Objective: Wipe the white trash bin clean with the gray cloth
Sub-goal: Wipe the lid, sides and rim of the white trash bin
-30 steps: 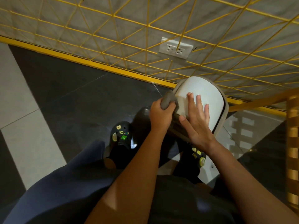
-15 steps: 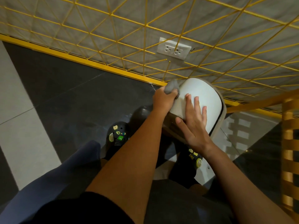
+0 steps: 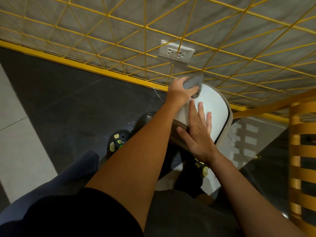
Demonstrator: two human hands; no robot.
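The white trash bin [image 3: 215, 106] stands on the floor in front of my feet, its flat white lid facing up. My left hand [image 3: 179, 92] is shut on the bunched gray cloth [image 3: 193, 81] and presses it against the lid's far left corner. My right hand [image 3: 198, 130] lies flat on the near part of the lid with its fingers spread. It holds nothing. The bin's body below the lid is mostly hidden by my arms.
A wall with a yellow wire grid [image 3: 153, 31] and a white double socket [image 3: 177, 53] rises right behind the bin. A yellow wooden slatted frame [image 3: 301, 151] stands at the right. Dark and pale floor tiles [image 3: 68, 108] spread to the left. My black clogs [image 3: 118, 139] flank the bin.
My left hand has slid the cloth along the lid's left edge from the near side to the far corner. My right hand has stayed flat on the lid.
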